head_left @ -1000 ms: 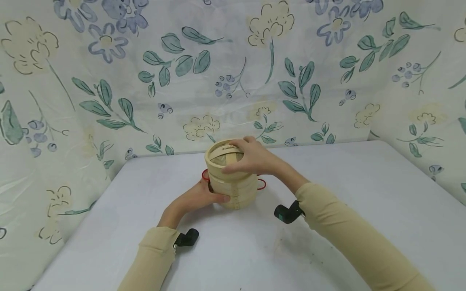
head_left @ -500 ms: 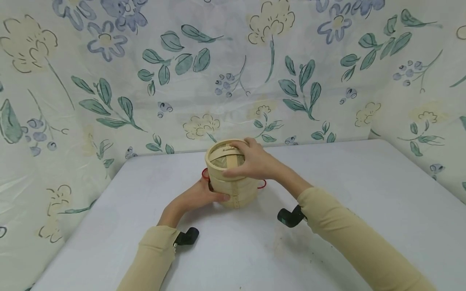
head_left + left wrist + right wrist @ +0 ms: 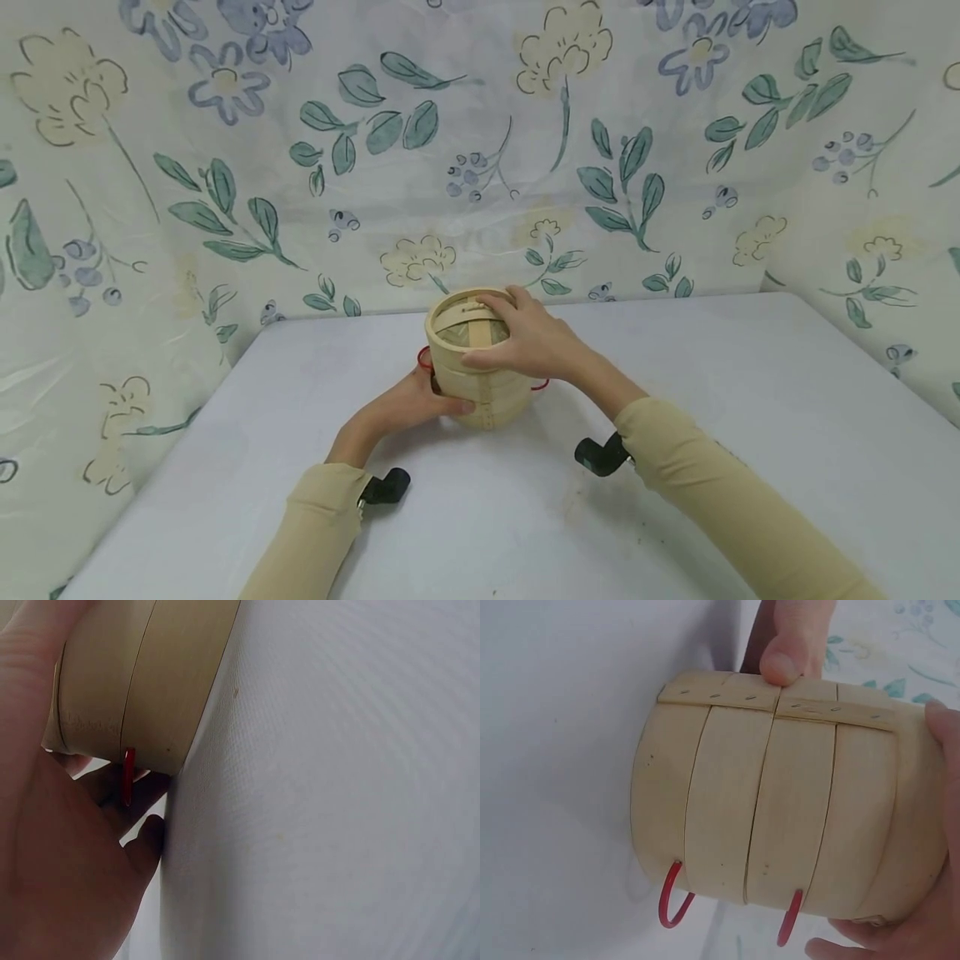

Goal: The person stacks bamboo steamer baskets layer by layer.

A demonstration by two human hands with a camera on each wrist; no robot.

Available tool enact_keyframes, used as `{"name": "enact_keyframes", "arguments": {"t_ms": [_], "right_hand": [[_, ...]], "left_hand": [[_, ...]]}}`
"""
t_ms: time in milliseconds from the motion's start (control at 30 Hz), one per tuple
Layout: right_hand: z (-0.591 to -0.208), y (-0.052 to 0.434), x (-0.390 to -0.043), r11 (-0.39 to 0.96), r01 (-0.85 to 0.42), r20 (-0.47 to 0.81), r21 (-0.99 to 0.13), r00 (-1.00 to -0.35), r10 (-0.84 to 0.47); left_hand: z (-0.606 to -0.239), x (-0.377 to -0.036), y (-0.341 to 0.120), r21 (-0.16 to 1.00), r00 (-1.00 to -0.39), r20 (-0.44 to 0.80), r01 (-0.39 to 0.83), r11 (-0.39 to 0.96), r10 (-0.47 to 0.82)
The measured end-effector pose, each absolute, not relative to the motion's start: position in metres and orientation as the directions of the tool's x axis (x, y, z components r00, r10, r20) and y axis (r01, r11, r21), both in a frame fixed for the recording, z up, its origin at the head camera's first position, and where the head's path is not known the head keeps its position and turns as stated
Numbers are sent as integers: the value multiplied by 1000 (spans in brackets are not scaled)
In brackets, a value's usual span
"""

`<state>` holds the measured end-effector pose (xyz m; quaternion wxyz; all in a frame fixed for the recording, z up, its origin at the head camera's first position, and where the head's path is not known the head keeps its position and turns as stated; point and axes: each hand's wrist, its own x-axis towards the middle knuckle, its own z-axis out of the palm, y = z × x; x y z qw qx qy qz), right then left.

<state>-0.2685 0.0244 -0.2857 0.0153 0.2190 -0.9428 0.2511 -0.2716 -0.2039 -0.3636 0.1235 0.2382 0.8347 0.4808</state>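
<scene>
1. The stacked bamboo steamer [image 3: 480, 367] stands mid-table [image 3: 750, 400], the only obstacle on it.
2. Bare tabletop stretches wide on both sides and in front.
3. The floral cloth backdrop [image 3: 480, 167] closes off the rear and both flanks.

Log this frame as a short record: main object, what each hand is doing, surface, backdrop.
Object: stacked bamboo steamer with red wire handles, standing upright
Left hand: grips the steamer's lower tiers from the side
Right hand: grips the lid on top, fingers curled over its rim
Surface: white table
Backdrop: floral cloth
</scene>
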Motion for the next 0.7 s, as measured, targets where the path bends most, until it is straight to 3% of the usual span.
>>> {"name": "enact_keyframes", "arguments": {"t_ms": [300, 700], "right_hand": [[-292, 29, -266, 759, -440, 168, -479, -895, -413], [-316, 43, -261, 634, -483, 254, -604, -871, -421]], "left_hand": [[-363, -270, -203, 858, -868, 8, 260, 442, 496], [-361, -269, -204, 850, -865, 15, 275, 449, 501]]}}
